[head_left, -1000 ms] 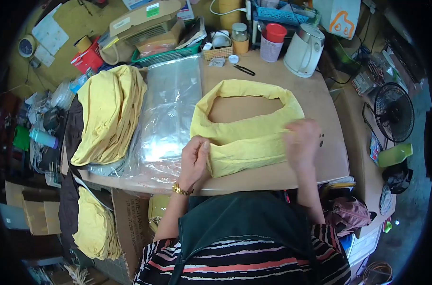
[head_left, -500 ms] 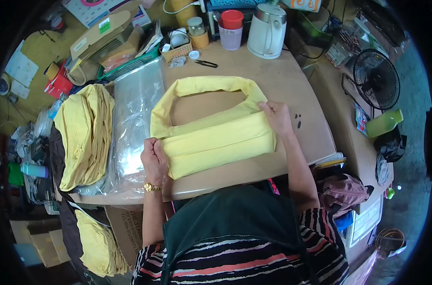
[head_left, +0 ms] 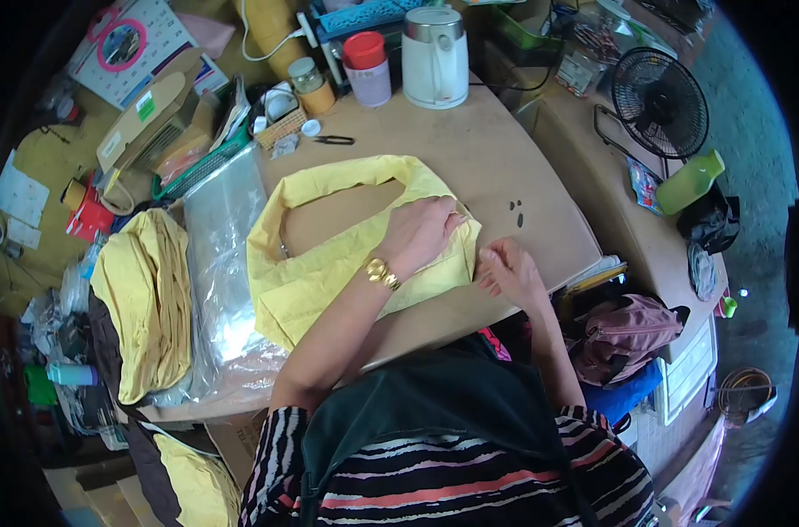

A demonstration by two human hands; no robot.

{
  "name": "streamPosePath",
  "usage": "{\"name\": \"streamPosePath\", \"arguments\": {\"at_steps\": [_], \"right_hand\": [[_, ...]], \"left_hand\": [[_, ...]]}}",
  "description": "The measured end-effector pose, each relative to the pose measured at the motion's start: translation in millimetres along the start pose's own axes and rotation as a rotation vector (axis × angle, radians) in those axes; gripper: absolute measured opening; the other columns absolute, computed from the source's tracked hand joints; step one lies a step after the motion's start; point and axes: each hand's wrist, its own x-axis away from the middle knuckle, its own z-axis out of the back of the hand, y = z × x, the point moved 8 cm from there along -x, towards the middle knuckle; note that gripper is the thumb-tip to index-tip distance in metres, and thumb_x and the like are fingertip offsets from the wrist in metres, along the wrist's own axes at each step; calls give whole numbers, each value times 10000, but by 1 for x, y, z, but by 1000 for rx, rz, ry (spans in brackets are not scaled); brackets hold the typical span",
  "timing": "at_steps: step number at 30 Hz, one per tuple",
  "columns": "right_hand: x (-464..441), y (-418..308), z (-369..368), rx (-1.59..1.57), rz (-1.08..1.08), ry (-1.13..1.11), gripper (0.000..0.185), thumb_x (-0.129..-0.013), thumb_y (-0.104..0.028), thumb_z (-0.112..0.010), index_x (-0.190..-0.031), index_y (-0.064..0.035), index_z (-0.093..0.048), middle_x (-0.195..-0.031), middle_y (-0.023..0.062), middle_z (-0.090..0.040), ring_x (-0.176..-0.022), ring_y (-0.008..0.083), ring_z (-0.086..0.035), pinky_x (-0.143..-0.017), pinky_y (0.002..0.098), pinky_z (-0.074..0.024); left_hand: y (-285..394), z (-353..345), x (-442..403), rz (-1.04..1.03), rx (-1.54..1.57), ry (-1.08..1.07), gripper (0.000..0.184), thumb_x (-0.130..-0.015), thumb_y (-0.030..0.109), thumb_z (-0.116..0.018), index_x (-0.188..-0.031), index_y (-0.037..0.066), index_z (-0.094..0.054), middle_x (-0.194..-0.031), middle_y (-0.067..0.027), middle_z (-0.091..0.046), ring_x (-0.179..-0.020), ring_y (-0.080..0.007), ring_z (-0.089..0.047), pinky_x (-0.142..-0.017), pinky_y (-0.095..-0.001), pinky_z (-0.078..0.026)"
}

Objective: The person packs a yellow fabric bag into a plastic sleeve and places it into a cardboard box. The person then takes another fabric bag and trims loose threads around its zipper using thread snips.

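Note:
A yellow cloth bag (head_left: pixel 329 266) with a wide loop strap lies on the table in front of me. My left hand (head_left: pixel 423 230), a gold watch on its wrist, reaches across the bag and pinches cloth near the bag's right end, where strap and body meet. Just off that same end is my right hand (head_left: pixel 511 270), its fingers loosely bent and apart, with nothing visible in them. On the left, clear plastic sleeves (head_left: pixel 228 263) lie partly beside the bag. A pile of folded yellow cloth pieces (head_left: pixel 144 307) rests farther left.
Small black scissors (head_left: pixel 334 140) and a white lid (head_left: pixel 310 128) lie toward the back of the table (head_left: pixel 443 140). A white kettle (head_left: pixel 435 66) and a red-lidded cup (head_left: pixel 367 75) stand behind. To the right are a fan (head_left: pixel 659 103) and a green bottle (head_left: pixel 690 182).
My left hand has moved from the bag's left end across to its right end. My right hand has let go and drawn down beside it. The view has shifted.

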Motion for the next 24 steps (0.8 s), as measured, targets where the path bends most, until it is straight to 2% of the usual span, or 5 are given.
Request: {"name": "streamPosePath", "arguments": {"at_steps": [7,14,20,22,24], "right_hand": [[3,26,-42,-715,-9,-119,378,-837,-114,-739,-1036,-10,-434,-743,106,-630,-593,154,-627,-512,268,-511],[12,27,-18,-173,-83,-270,393,-809,-108,-756,-1046,-21,-453,-737,85,-629,-594,164,-627,-538,291,-507],[6,-130,2,479,990,245,535,-782,-150,-765,-1199,27,-480,-790,84,-648,-710,166,-617,-662,316,-495],[-55,-64,-29,348,246,-321,486,-797,-186,-753,-1175,25,-532,-936,90,-656,-827,137,-592,-754,279,-475],[-59,-68,-20,106,205,-324,298,-804,-166,-737,-1024,5,-630,-973,76,-655,-884,126,-578,-789,263,-464]], "left_hand": [[21,44,31,-262,56,429,232,-871,230,-665,-745,59,-572,-618,-119,-565,-574,-299,-582,-519,-400,-443],[21,67,43,-239,97,417,334,-778,347,-750,-888,72,-595,-722,-104,-611,-668,-282,-620,-598,-381,-479],[-25,60,93,23,-197,-84,494,-706,376,-777,-1043,50,-621,-870,-150,-665,-832,-343,-625,-782,-452,-471],[-59,64,122,0,-272,-52,381,-719,306,-763,-971,44,-647,-884,-145,-677,-861,-335,-643,-726,-428,-491],[-75,94,152,113,-205,-16,339,-718,281,-766,-928,40,-656,-867,-149,-671,-842,-330,-644,-710,-419,-491]]}}
